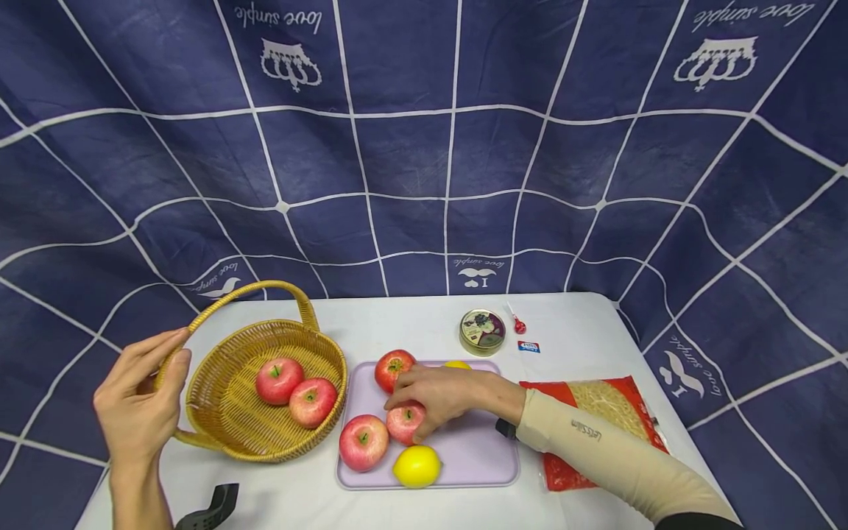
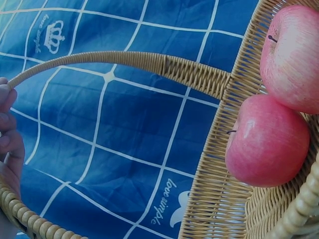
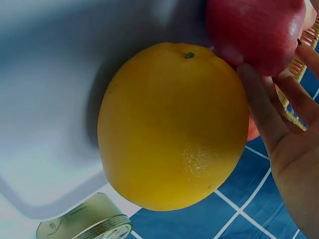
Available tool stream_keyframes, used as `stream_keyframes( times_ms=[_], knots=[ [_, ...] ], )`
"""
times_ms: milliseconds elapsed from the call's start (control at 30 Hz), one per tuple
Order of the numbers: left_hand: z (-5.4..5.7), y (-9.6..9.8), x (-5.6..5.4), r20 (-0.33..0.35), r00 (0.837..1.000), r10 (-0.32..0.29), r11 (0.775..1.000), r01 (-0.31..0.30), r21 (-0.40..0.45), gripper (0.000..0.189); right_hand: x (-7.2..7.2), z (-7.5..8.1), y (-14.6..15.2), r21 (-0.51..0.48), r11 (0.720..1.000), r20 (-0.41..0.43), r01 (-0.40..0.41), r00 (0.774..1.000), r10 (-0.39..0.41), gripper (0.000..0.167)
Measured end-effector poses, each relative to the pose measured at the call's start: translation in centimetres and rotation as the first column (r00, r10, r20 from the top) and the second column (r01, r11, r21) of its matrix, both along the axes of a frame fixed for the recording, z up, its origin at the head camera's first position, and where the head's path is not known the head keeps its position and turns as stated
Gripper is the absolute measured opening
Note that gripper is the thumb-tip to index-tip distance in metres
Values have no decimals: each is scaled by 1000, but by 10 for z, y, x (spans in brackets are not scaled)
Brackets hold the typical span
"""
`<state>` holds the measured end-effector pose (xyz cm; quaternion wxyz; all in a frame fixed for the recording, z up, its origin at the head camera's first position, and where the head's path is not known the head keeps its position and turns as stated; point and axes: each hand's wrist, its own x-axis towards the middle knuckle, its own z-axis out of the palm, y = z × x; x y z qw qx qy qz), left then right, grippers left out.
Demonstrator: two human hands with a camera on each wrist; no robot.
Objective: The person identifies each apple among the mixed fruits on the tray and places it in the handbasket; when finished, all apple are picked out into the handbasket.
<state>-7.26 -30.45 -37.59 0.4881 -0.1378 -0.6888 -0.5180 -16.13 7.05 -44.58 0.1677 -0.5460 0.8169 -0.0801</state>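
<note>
At the left, my left hand (image 1: 140,397) grips the arched handle of a wicker basket (image 1: 228,353); the left wrist view shows the fingertips on that handle (image 2: 114,57). Inside the basket two red apples (image 1: 280,380) lie side by side. My right hand (image 1: 440,397) reaches over a lilac tray (image 1: 477,467), fingers and thumb curled round a red apple (image 1: 404,421). Two more apples, one in front (image 1: 364,442) and one behind (image 1: 394,368), flank it on the tray. A large orange-yellow fruit (image 3: 172,129) fills the right wrist view, largely hidden behind my hand in the head view.
A yellow lemon (image 1: 417,467) lies at the tray's front edge. Behind the tray are a round tin (image 1: 482,331), a red lollipop (image 1: 519,324) and a small blue-and-red packet (image 1: 528,347). On the right, a red bag of noodles (image 1: 612,405) lies partly under my forearm.
</note>
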Motion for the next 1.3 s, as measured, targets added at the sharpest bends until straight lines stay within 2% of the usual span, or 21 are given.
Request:
stream_keyframes(
  times_ms=[367, 833, 1300],
  knots=[
    [0, -1, -1, 9, 1000, 1, 1000, -1, -8, 20, 2, -3, 2, 16, 999, 10, 36, 999, -36, 59],
    [-1, -1, 1, 9, 1000, 1, 1000, -1, -9, 20, 4, -12, 2, 10, 1000, 12, 14, 1000, -14, 66],
    [-1, -2, 1, 15, 1000, 9, 1000, -9, -19, 20, 6, -12, 1, 10, 1000, -9, 7, 1000, -6, 64]
  ],
)
